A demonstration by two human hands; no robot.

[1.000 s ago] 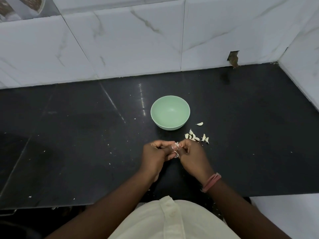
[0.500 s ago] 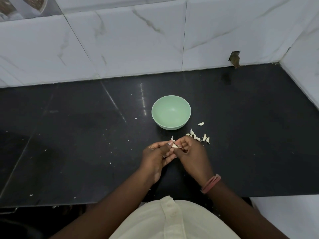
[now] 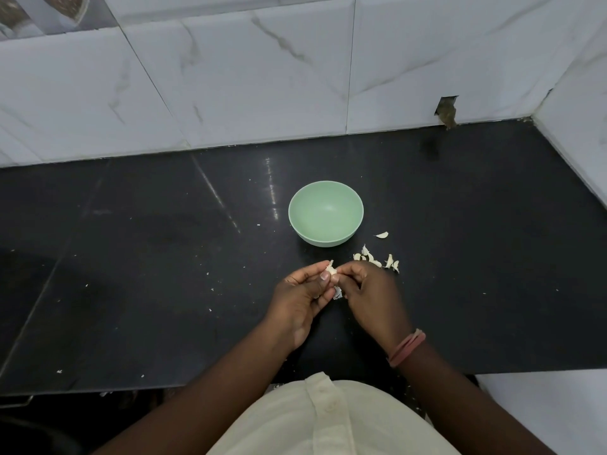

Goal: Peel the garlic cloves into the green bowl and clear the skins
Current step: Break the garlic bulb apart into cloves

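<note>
Garlic is what both hands are busy with: one clove [image 3: 330,269] sits pinched between them, low over the dark counter [image 3: 164,274], just in front of the bowl [image 3: 325,213]. The left hand [image 3: 303,298] has its thumb and fingertips curled round the clove to steady it. The right hand [image 3: 372,292] pinches at its near side, fingers bent in tight, seemingly working at the skin. A papery scrap [image 3: 337,293] hangs below, between the two hands; whether it is attached to the clove or loose I cannot tell.

The bowl looks empty from where I stand. More garlic pieces [image 3: 377,260] lie in a small scatter just right of the bowl and right beside the right hand, with one piece [image 3: 382,235] a little apart, nearer the bowl. White flecks dot the counter.

A clove like this should be light, firm and small, easy to lose from the fingertips once bare and a bit slick. Its skin is thin, dry and brittle, likely to tear into bits rather than come off whole. Best hold, I'd say, is by the thick middle, starting the peel at the pointed tip or the root end.
</note>
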